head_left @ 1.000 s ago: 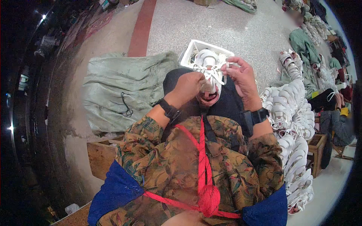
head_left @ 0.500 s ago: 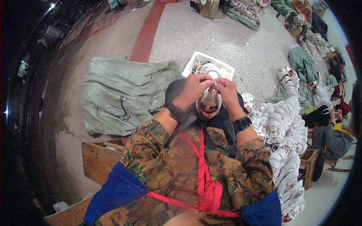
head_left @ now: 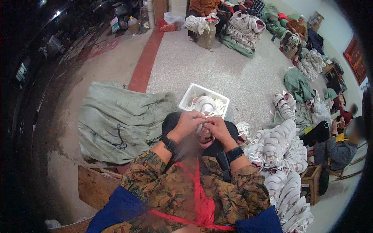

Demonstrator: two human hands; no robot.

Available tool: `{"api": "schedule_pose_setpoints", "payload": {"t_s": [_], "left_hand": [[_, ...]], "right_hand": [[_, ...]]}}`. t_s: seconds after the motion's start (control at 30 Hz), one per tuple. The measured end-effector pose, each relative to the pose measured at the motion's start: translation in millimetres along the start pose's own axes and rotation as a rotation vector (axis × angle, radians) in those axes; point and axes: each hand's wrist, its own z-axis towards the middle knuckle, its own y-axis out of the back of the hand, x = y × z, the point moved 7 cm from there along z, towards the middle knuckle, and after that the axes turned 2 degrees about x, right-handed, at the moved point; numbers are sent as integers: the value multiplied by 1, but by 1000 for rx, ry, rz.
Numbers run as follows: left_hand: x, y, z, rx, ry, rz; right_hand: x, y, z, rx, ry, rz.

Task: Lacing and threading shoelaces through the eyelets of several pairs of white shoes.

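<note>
Left hand [head_left: 188, 123]: curled shut, knuckles up, its fingertips pinching a small white piece [head_left: 203, 126] over the lap; a black watch [head_left: 169, 144] sits on the wrist.
Right hand [head_left: 217, 128]: closed as well, pressed against the left hand, its grip on the same white piece; a black band [head_left: 234, 153] circles that wrist.
White piece: held between the two hands, just above the knees and just short of the white tub; most of it is hidden by the fingers, so its shape cannot be told.
White tub [head_left: 189, 95]: a square plastic tub on the floor straight ahead of the knees, holding white loops and a round white spool [head_left: 204, 104].
Clothing: camouflage-print sleeves [head_left: 144, 174], dark blue sleeve covers [head_left: 116, 206] at the elbows, a red apron cord [head_left: 202, 196] knotted at the middle.
Green sack [head_left: 116, 122]: a big, crumpled cloth sack lying flat on the floor to the person's left, near the tub.
White stack [head_left: 281, 155]: a long heap of white curved pieces along the person's right side, running toward the lower edge.
Wooden board [head_left: 97, 186]: lying by the left knee.
Floor [head_left: 233, 73]: speckled grey, with a red stripe [head_left: 144, 62] running away to the far wall.
Others: a seated person [head_left: 338, 147] at the right edge, with more white heaps [head_left: 244, 27] and seated workers along the far side.
</note>
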Motion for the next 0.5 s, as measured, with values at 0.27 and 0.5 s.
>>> {"api": "schedule_pose_setpoints", "payload": {"t_s": [0.27, 0.5], "left_hand": [[-2, 3, -8, -110, -195, 372], [29, -39, -25, 157, -623, 1020]], "right_hand": [[-23, 7, 9, -88, -34, -55], [60, 48, 14, -472, 50, -169]]}}
